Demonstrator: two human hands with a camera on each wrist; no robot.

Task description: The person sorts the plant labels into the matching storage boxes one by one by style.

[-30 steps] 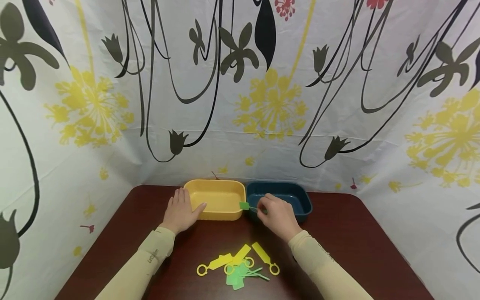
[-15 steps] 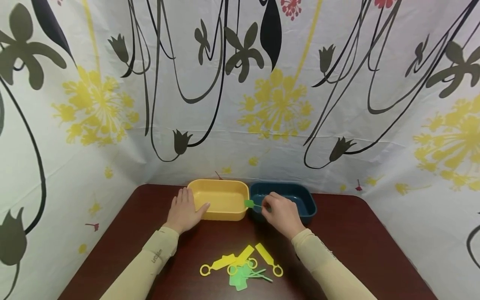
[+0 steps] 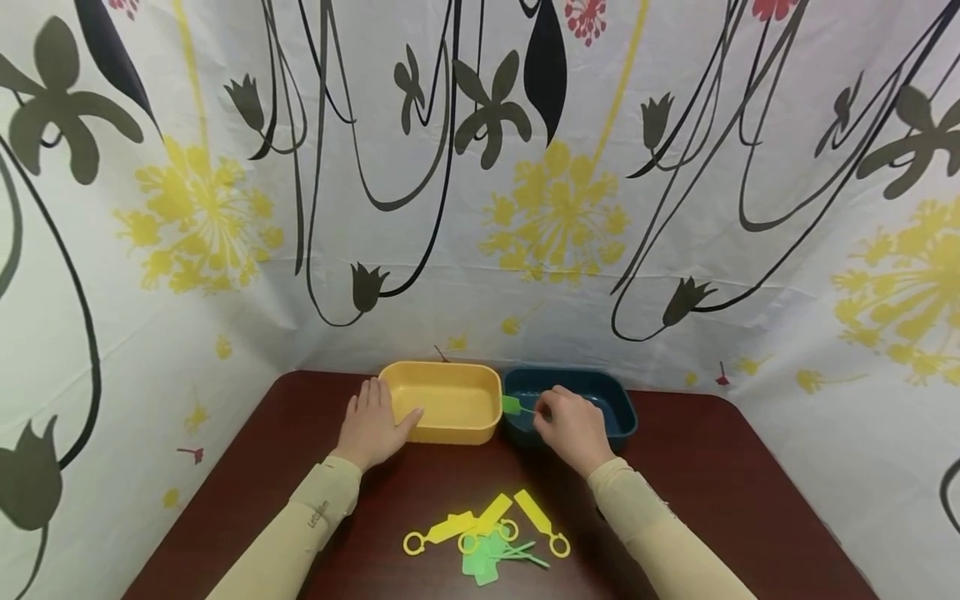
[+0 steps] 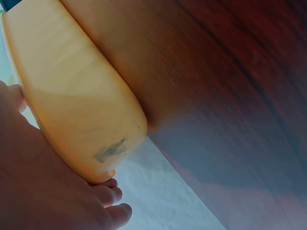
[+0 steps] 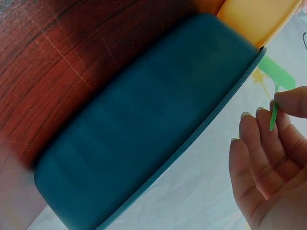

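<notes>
My left hand (image 3: pixel 371 427) rests on the left end of a yellow tray (image 3: pixel 447 431), fingers straight and thumb along its front rim. In the left wrist view the left hand (image 4: pixel 53 177) lies along the rim. Thumb and forefinger of my right hand (image 3: pixel 576 425) pinch the thin stem of a green plastic tag (image 3: pixel 511 405) over a dark blue tray (image 3: pixel 622 408). The tag's flat head points left, near where the two trays meet. From the right wrist, the tag (image 5: pixel 278 74) shows just beyond the blue rim, and the right hand's (image 5: pixel 273 158) other fingers are loosely bent.
In front of the trays, several yellow tags with ring ends (image 3: pixel 450 528) lie on the dark red-brown table (image 3: pixel 405 492). Light green tags (image 3: pixel 486 560) with thin stems lie heaped against them. A flower-patterned cloth (image 3: pixel 420 250) hangs behind and beside the table.
The green tag has moved slightly right, from the yellow tray's right edge to the blue tray's left edge, with my right hand. My left hand stays on the yellow tray. The head view shifts a little.
</notes>
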